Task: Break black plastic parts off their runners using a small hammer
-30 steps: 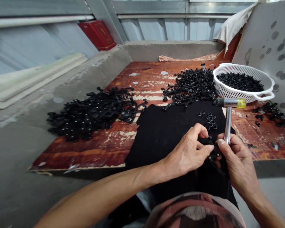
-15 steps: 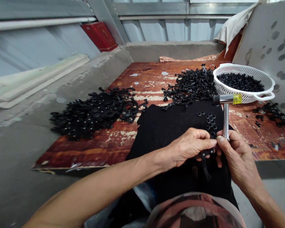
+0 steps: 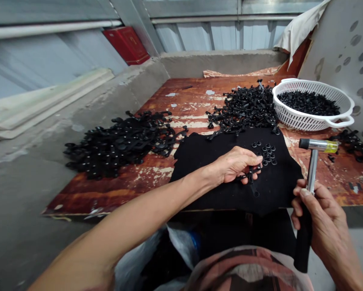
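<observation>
Over the black cloth (image 3: 205,173), my left hand (image 3: 237,165) pinches a small black plastic part (image 3: 250,177) with thin arms, one of them hanging down to a round end. Its fingertips are beside a cluster of small black round pieces (image 3: 269,154) lying on the cloth. My right hand (image 3: 320,210) is wrapped round a hammer (image 3: 312,169) at the right, off the table's front edge. The hammer stands nearly upright, with a black grip, a metal shaft and a head tipped black on one side and yellow on the other.
A heap of black parts (image 3: 117,145) lies at the left of the worn red-brown table (image 3: 190,97). Another pile (image 3: 248,107) sits at the back, against a white basket (image 3: 308,121) holding more black pieces. Loose parts (image 3: 357,145) lie at the far right by the grey board.
My hands have separated. The left moved forward and left with the black part to the round pieces; the right moved right and down with the hammer, now gripping its handle.
</observation>
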Action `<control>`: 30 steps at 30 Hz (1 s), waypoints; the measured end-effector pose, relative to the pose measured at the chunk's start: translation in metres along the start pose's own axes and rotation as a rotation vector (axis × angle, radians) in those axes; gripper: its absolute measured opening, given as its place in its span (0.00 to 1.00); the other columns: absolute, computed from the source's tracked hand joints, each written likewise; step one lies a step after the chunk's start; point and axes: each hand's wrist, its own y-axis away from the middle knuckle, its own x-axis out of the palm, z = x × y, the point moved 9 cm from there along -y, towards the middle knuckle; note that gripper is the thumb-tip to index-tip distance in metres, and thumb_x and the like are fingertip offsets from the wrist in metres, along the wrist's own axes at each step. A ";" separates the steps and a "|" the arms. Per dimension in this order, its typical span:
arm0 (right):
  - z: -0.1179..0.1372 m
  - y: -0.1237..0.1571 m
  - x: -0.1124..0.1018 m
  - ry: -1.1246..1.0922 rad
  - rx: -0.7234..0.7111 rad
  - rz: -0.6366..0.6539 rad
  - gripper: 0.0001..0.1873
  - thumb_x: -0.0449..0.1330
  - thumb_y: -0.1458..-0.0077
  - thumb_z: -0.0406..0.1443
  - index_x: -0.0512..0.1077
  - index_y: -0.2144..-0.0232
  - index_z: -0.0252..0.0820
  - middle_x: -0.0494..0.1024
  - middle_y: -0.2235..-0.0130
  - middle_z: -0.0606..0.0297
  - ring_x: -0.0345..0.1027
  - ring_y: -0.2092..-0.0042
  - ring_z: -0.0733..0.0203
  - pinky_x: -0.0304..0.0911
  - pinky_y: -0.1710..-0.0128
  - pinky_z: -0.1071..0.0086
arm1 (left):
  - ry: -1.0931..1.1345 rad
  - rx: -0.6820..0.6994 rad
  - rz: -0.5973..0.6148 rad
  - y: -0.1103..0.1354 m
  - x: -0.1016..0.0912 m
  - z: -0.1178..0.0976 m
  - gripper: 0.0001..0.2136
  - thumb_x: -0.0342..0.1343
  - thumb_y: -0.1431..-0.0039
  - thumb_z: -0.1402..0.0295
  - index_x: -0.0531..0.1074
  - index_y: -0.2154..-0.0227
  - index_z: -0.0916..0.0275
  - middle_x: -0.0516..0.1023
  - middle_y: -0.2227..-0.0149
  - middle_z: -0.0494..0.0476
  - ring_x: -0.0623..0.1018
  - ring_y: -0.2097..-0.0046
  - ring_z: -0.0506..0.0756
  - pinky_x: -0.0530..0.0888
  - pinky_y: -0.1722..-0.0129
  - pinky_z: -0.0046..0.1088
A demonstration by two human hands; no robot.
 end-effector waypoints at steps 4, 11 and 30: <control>-0.007 0.000 0.000 0.013 0.015 0.022 0.18 0.66 0.46 0.45 0.69 0.56 0.46 0.69 0.74 0.73 0.59 0.81 0.70 0.56 0.86 0.77 | -0.006 -0.031 0.002 -0.002 0.002 0.001 0.11 0.55 0.38 0.72 0.69 0.76 0.69 0.71 0.80 0.50 0.72 0.82 0.47 0.64 0.88 0.17; -0.008 -0.002 -0.001 0.034 -0.010 0.037 0.18 0.65 0.45 0.46 0.69 0.56 0.46 0.69 0.74 0.73 0.59 0.81 0.71 0.56 0.85 0.77 | -0.015 -0.039 -0.014 -0.004 0.001 0.001 0.11 0.56 0.38 0.73 0.69 0.77 0.69 0.71 0.81 0.51 0.72 0.83 0.47 0.64 0.88 0.17; -0.009 -0.004 -0.001 0.064 -0.003 0.038 0.17 0.64 0.44 0.46 0.69 0.56 0.47 0.70 0.73 0.72 0.60 0.80 0.72 0.55 0.84 0.78 | -0.054 -0.051 -0.040 -0.004 0.001 -0.001 0.13 0.54 0.37 0.74 0.68 0.78 0.69 0.71 0.82 0.51 0.72 0.83 0.48 0.64 0.89 0.18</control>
